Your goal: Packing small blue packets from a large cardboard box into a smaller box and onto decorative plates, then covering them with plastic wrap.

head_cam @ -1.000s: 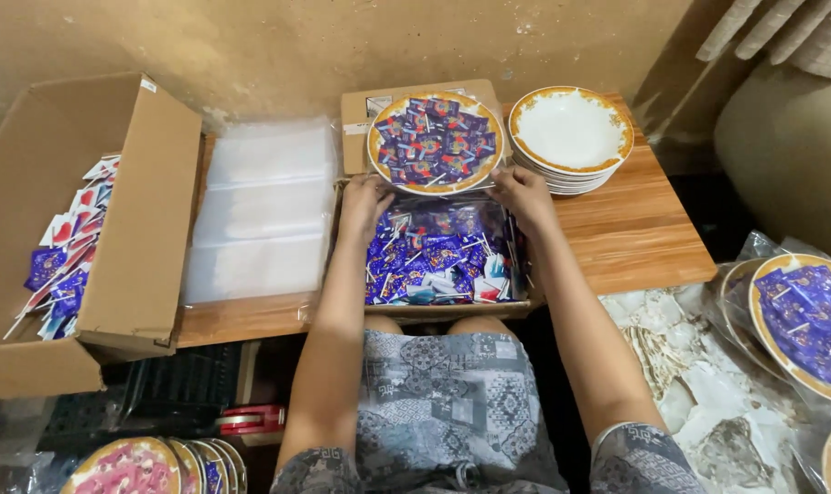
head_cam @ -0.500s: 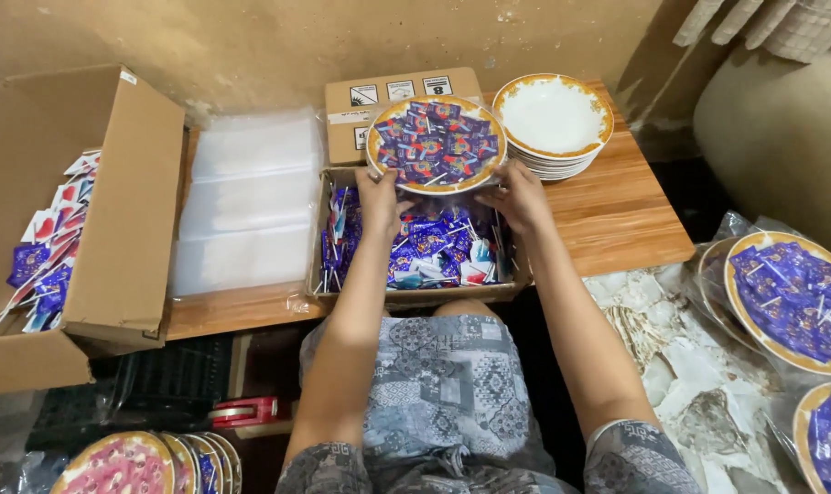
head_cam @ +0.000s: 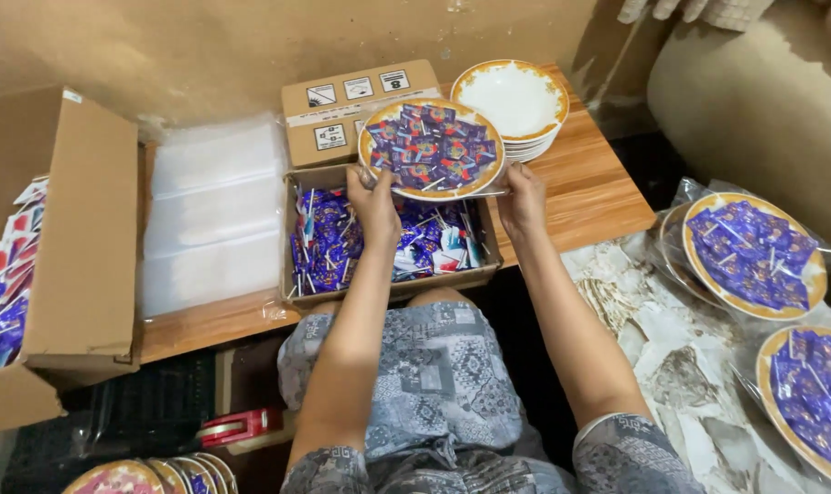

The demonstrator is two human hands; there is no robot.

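The round, gold-rimmed plate heaped with purple wrapped sweets (head_cam: 431, 149) hung level above the open cardboard box of loose sweets (head_cam: 390, 240). The left hand (head_cam: 373, 203) and right hand (head_cam: 522, 197) gripped its near rim at opposite ends, fingers closed.

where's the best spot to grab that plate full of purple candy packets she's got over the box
Probably by the rim at two opposite edges, coming from the near side, as the left hand and right hand do now. The filled plate is wide, shallow, heaped with loose packets and seems wrapped in clear film, so level two-sided support should keep it from tipping.
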